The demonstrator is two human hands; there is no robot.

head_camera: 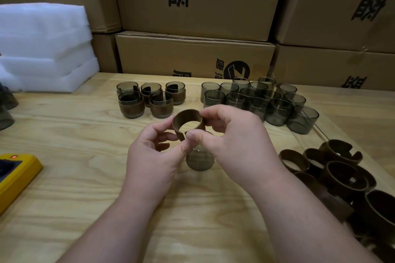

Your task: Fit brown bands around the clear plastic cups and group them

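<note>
A brown band point(187, 121), a split ring of matte stuff, sat pinched between the left hand point(154, 153) and right hand point(237, 141) at table centre, just above a smoky clear cup point(199, 159) held below the thumbs. At 11 o'clock stood 5 banded cups point(149, 100); at 1 o'clock, bare cups point(263, 102); at 4 o'clock, loose bands point(339, 175). Open pale wood table point(85, 177) lay toward 7 o'clock. Cardboard boxes point(194, 0) walled the back.
</note>
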